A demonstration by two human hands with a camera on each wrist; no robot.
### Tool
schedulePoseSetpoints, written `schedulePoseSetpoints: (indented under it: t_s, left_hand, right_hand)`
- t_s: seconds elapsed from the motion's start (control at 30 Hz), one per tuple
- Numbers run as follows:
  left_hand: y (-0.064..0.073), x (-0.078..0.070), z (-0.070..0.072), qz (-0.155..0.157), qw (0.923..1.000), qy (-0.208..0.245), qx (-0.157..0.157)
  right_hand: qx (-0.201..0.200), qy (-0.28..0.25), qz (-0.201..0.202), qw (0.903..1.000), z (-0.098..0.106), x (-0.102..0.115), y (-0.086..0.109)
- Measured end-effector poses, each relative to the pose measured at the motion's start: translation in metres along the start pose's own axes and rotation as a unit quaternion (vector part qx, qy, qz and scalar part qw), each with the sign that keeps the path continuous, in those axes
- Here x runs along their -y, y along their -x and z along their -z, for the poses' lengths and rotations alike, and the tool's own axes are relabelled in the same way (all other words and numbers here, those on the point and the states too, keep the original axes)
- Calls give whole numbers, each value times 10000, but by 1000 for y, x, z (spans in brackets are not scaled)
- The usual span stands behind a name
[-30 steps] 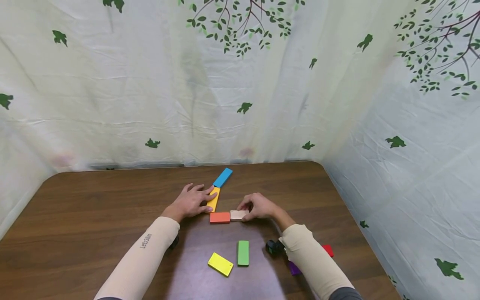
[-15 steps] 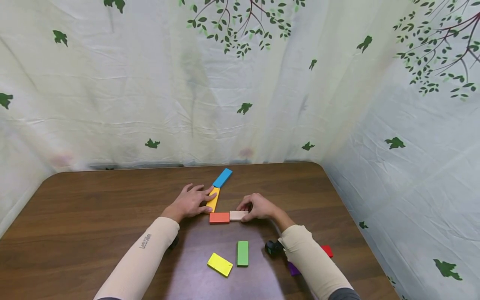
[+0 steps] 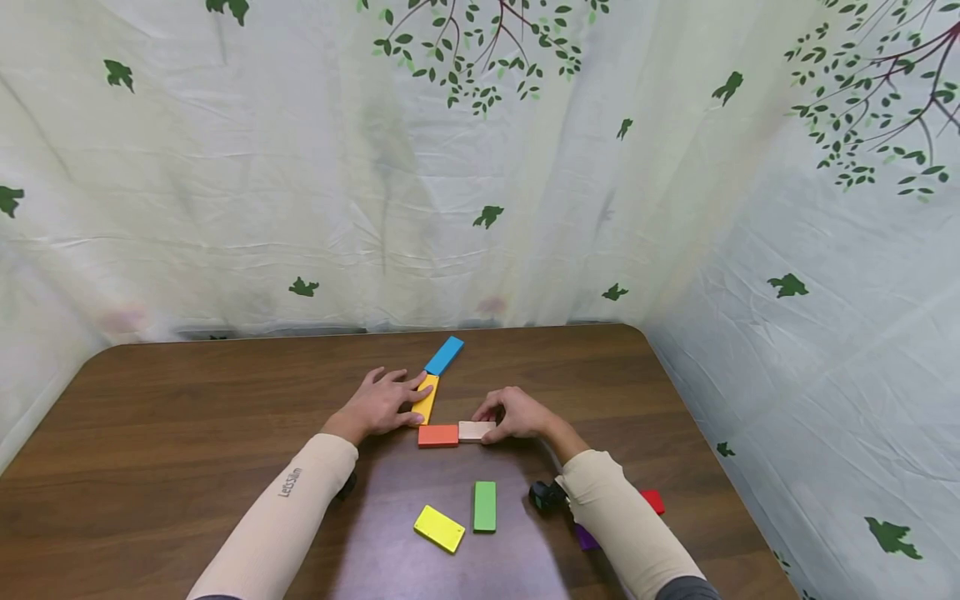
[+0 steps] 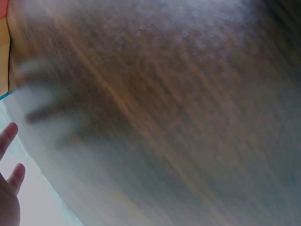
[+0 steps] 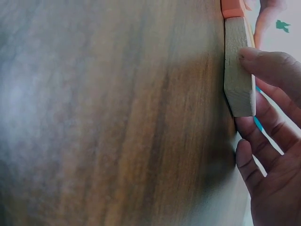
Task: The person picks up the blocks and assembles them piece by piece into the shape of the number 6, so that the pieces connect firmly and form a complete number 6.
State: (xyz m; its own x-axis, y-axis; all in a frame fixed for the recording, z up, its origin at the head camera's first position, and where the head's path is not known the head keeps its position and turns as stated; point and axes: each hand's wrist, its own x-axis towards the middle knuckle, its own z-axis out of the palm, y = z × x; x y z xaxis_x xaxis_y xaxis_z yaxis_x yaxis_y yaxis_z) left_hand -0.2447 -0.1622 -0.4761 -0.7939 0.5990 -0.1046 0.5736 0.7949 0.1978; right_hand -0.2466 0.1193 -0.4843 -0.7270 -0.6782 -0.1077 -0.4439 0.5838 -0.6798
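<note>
My right hand (image 3: 517, 414) pinches a pale wooden block (image 3: 471, 432) between thumb and fingers. In the right wrist view the thumb (image 5: 270, 66) lies against that block's side. The block lies flat, end to end with an orange-red block (image 3: 438, 437) on its left. My left hand (image 3: 378, 404) rests over an amber block (image 3: 427, 407), thumb at its near end and spread fingers on and beside it. The amber block slants up from the orange-red one toward a blue block (image 3: 445, 356). The left wrist view catches only two of the left hand's fingertips (image 4: 17, 176).
Nearer on the brown wooden table (image 3: 187, 467) lie a yellow block (image 3: 439, 528) and a green block (image 3: 484, 507). A purple block (image 3: 586, 537) and a red block (image 3: 653, 501) are partly covered by the right forearm. Printed curtains (image 3: 337, 208) hang behind the table.
</note>
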Motion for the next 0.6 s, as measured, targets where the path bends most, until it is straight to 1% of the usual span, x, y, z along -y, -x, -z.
schedulePoseSetpoints:
  t_s: [0.33, 0.6]
  left_hand:
    - [1, 0, 1, 50, 10000, 13, 64]
    - [1, 1, 1, -40, 10000, -55, -1]
  right_hand:
    - [-85, -111, 65, 9999, -1, -1, 1]
    - [-125, -129, 27, 9998, -2, -2, 3]
